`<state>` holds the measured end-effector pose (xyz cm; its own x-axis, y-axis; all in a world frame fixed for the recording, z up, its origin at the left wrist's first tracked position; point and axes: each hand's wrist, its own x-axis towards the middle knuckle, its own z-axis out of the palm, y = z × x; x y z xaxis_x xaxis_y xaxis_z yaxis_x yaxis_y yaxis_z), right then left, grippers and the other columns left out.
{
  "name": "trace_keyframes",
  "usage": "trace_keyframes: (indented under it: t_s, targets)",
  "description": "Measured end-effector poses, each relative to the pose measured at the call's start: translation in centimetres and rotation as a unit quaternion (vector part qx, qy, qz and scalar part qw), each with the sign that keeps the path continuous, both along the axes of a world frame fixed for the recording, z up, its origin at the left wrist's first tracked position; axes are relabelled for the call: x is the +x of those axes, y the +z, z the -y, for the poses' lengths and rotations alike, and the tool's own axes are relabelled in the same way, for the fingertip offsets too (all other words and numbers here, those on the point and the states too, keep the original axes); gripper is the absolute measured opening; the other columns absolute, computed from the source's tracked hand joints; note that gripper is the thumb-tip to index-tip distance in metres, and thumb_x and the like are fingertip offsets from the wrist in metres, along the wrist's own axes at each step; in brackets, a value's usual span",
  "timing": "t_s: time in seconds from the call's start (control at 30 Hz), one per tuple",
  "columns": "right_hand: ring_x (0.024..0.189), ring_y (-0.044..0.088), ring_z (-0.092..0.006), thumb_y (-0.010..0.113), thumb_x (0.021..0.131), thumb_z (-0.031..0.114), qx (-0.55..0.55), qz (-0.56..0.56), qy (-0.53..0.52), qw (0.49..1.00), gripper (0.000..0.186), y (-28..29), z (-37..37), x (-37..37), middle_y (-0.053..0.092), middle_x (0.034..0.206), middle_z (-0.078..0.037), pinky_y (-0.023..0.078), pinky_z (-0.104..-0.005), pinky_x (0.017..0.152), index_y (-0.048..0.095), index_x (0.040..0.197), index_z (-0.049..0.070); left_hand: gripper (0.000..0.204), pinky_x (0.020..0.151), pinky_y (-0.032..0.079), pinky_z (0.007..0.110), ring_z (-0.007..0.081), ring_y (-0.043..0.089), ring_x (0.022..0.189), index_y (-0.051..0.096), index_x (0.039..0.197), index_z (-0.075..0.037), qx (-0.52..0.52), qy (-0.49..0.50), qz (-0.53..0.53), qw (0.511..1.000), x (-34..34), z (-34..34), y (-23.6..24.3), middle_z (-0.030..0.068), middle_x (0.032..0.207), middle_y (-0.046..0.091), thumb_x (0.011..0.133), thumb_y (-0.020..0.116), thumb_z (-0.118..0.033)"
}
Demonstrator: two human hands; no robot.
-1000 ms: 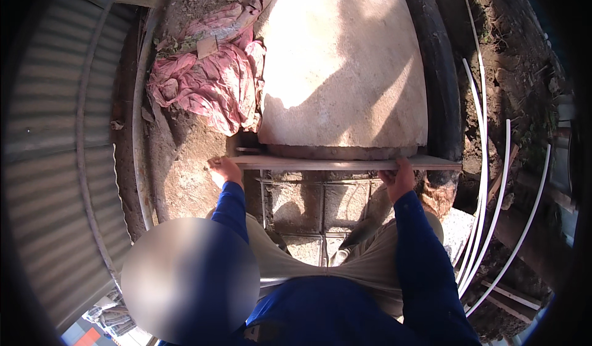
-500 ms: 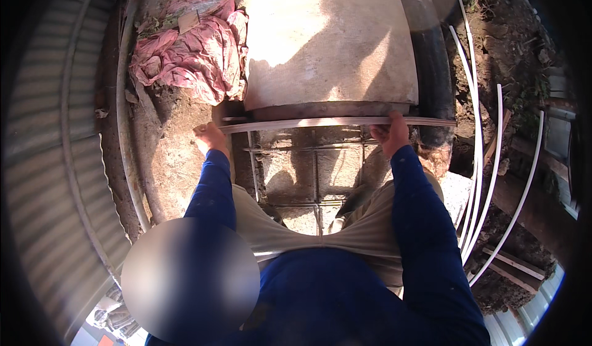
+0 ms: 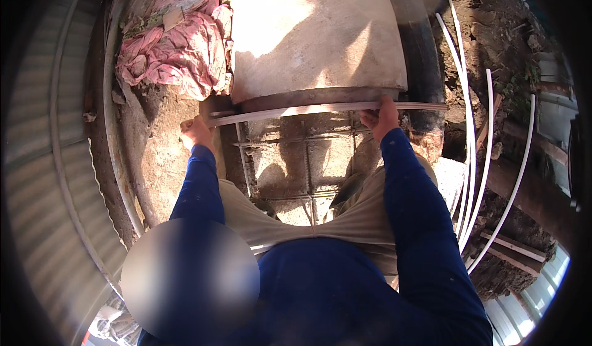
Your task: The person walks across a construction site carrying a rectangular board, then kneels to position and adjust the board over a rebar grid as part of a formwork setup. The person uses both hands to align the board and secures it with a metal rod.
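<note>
A long, thin, pale strip (image 3: 290, 110), seemingly of wood, spans from side to side in front of me. My left hand (image 3: 196, 133) is closed around its left end, over the dirt bank. Further along, toward the right end, my right hand (image 3: 380, 122) grips it with curled fingers, and the end sticks out past that hand. Just beyond the strip lies the near edge of a pale slab or panel (image 3: 320, 69). Below the strip, a grid of reinforcing bars (image 3: 307, 161) sits over a sunlit bottom, between my legs.
A crumpled pink cloth or sheet (image 3: 176, 53) lies at the far left. A dark, thick pipe (image 3: 425, 69) runs beside the slab's right side. Several thin white pipes (image 3: 472, 142) stand to the right. Corrugated sheeting (image 3: 43, 179) walls the left, and wooden pieces (image 3: 515, 253) lie lower right.
The whole view has shifted slightly, so the scene sits further up and left. The strip's left end has come a little nearer to me with my left hand; both hands keep their hold.
</note>
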<state>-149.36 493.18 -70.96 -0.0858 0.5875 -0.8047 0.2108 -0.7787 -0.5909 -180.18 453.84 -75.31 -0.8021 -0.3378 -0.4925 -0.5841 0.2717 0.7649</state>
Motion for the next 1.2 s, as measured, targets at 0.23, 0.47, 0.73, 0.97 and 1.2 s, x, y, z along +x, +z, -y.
trace_keyframes:
  t_s: [0.23, 0.47, 0.73, 0.97, 1.2]
  targets:
    - [0.081, 0.074, -0.0258, 0.054, 0.101, 0.042, -0.003, 0.011, -0.002, 1.000, 0.038, -0.1, 0.1, -1.4, 0.072, 0.100, -0.012, 0.059, -0.0420, 0.072, 0.061, 0.117, 0.009, 0.020, 0.051, 0.055, 0.035, 0.0218, 0.069, 0.068, 0.061, 0.104, -0.009, 0.013, 0.008, 0.037, 0.999, -1.4, 1.9, 0.1, 0.0117, 0.091, 0.069, 0.090, 0.066, -0.023]
    - [0.084, 0.077, -0.0276, 0.056, 0.100, 0.047, 0.039, 0.010, -0.006, 0.999, 0.042, -2.3, 0.1, 0.4, 0.074, 0.106, -0.010, 0.059, -0.0453, 0.073, 0.064, 0.118, 0.009, 0.019, 0.043, 0.040, 0.031, 0.0190, 0.054, 0.048, 0.058, 0.088, -0.010, 0.069, -0.047, 0.044, 0.996, -1.8, 2.3, -2.1, 0.0083, 0.075, 0.064, 0.096, 0.055, -0.027]
    - [0.081, 0.076, -0.0298, 0.071, 0.088, 0.047, 0.115, 0.192, -0.016, 0.974, 0.058, -2.7, 0.1, -1.2, 0.075, 0.096, -0.019, 0.060, -0.0453, 0.074, 0.072, 0.101, -0.009, 0.027, 0.056, 0.041, 0.029, 0.0130, 0.044, 0.057, 0.055, 0.093, -0.013, 0.108, -0.003, 0.065, 0.992, -0.1, 1.0, -0.4, 0.0001, 0.072, 0.050, 0.097, 0.054, -0.039]
    - [0.075, 0.076, -0.0288, 0.075, 0.085, 0.038, 0.131, 0.197, -0.029, 0.971, 0.053, -2.9, 0.4, -1.6, 0.074, 0.087, -0.021, 0.057, -0.0404, 0.064, 0.071, 0.092, -0.014, 0.031, 0.068, 0.047, 0.031, 0.0135, 0.053, 0.074, 0.057, 0.110, -0.017, 0.127, -0.013, 0.083, 0.988, 0.1, 1.0, 1.0, 0.0012, 0.096, 0.055, 0.097, 0.059, -0.045]
    - [0.067, 0.072, -0.0273, 0.073, 0.087, 0.034, 0.093, 0.114, -0.063, 0.987, 0.047, -1.3, 1.0, -2.0, 0.071, 0.081, -0.018, 0.056, -0.0388, 0.058, 0.069, 0.090, -0.013, 0.048, 0.082, 0.048, 0.040, 0.0189, 0.060, 0.091, 0.057, 0.129, -0.025, 0.143, 0.033, 0.124, 0.981, 1.1, 0.9, 0.7, 0.0014, 0.119, 0.058, 0.092, 0.070, -0.052]
